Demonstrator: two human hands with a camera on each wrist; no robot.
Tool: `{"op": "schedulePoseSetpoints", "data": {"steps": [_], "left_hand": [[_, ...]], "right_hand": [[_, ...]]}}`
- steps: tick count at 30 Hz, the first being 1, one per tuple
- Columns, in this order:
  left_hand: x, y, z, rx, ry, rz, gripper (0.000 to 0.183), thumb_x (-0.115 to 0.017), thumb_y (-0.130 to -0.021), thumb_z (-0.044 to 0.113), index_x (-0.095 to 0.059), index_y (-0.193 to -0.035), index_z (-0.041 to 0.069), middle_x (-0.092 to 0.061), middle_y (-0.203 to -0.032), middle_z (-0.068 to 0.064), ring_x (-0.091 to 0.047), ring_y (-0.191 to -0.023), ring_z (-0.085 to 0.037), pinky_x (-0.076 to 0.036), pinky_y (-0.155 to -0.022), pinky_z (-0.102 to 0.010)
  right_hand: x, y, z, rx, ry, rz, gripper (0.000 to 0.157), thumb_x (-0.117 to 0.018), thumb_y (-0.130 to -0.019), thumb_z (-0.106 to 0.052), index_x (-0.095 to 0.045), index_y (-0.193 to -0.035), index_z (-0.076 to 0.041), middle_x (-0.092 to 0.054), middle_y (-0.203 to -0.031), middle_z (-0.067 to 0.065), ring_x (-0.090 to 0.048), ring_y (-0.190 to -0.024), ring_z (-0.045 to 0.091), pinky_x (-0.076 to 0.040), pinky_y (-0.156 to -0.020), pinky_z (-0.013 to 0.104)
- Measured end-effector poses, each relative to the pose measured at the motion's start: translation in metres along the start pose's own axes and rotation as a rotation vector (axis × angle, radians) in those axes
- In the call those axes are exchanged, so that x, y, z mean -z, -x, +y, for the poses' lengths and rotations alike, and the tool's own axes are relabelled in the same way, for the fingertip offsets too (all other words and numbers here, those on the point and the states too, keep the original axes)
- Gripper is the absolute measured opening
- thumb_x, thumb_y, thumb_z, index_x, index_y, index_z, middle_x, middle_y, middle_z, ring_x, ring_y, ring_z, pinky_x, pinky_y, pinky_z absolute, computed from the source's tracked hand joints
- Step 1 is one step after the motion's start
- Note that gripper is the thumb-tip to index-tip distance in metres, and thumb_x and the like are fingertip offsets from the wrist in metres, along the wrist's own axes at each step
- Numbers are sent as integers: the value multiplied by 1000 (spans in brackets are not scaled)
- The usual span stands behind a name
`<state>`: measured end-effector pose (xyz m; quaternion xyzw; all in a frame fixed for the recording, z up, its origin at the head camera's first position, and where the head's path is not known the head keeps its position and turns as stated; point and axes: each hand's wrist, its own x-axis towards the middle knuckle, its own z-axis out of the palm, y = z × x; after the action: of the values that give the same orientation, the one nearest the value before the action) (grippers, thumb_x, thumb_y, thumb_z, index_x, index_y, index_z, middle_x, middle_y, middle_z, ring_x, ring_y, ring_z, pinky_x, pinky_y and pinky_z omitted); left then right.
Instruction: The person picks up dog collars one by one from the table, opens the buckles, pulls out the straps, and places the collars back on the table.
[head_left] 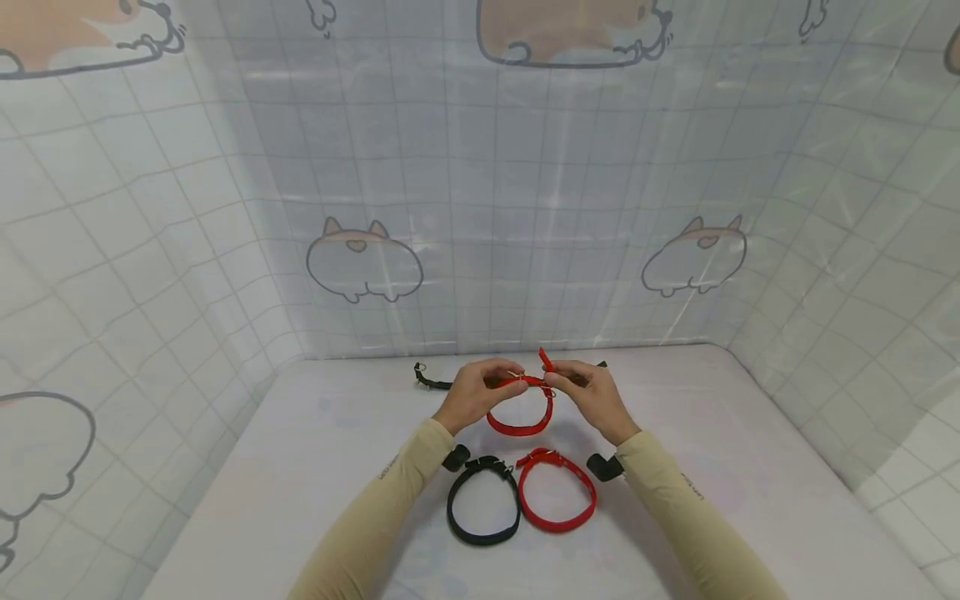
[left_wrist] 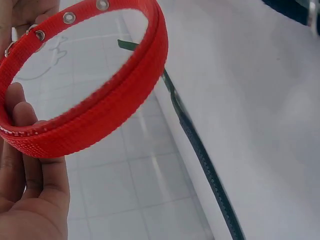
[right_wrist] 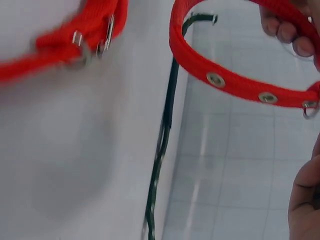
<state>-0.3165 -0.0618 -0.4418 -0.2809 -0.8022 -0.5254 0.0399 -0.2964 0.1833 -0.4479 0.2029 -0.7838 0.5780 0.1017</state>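
Observation:
My left hand [head_left: 480, 393] grips a red collar [head_left: 519, 430] near its buckle, above the table; the collar is bent into a loop. In the left wrist view the band [left_wrist: 115, 102] shows metal eyelets, and the fingers curl round it. My right hand [head_left: 594, 398] pinches the red strap end [head_left: 546, 360], which sticks up beside the buckle. On the table below the hands lie a second red collar [head_left: 557, 526] and a black collar [head_left: 483, 539], both looped and side by side. Behind the hands a dark green collar [head_left: 435, 383] lies stretched out, its middle hidden.
The white table [head_left: 315, 483] meets a backdrop [head_left: 525, 208] of white grid cloth with cartoon dogs, which rises at the back and both sides. Small black devices [head_left: 604, 467] sit at the wrists. The green collar [right_wrist: 167, 105] lies along the table's back edge.

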Motion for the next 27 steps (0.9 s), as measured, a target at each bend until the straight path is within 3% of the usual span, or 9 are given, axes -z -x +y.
{"op": "schedulePoseSetpoints", "data": {"steps": [11,19,24,27], "left_hand": [[2,-4,-7,34,-34,3,32,-79,-90,37,-72,-116,19,-73,-104,6,-66,-89,-13,-56,-79,-34],[1,-5,-5,-7,-78,-25,28,-75,-94,33,-71,-121,26,-73,-105,9,-67,-85,-12,-57,-75,-32],[0,-6,-5,-43,-108,-25,22,-73,-96,27,-74,-117,24,-72,-111,11,-66,-84,-10,-57,-75,-30],[-1,-7,-4,-39,-119,-19,21,-74,-96,31,-75,-116,24,-71,-110,12,-67,-84,-9,-57,-75,-29]], "right_hand": [[1,-8,3,60,293,-4,28,-73,-94,-37,-75,-117,-20,-74,-98,-10,-67,-89,12,-55,-79,40],[0,-8,-2,53,346,0,30,-73,-95,-32,-75,-120,-15,-74,-91,-6,-67,-84,16,-54,-72,39],[-1,-9,-2,57,352,8,27,-74,-94,-30,-75,-119,-18,-74,-90,-8,-68,-81,18,-53,-70,37],[-1,-9,-1,62,368,17,27,-74,-94,-30,-75,-118,-17,-75,-91,-7,-68,-80,16,-53,-69,36]]}}
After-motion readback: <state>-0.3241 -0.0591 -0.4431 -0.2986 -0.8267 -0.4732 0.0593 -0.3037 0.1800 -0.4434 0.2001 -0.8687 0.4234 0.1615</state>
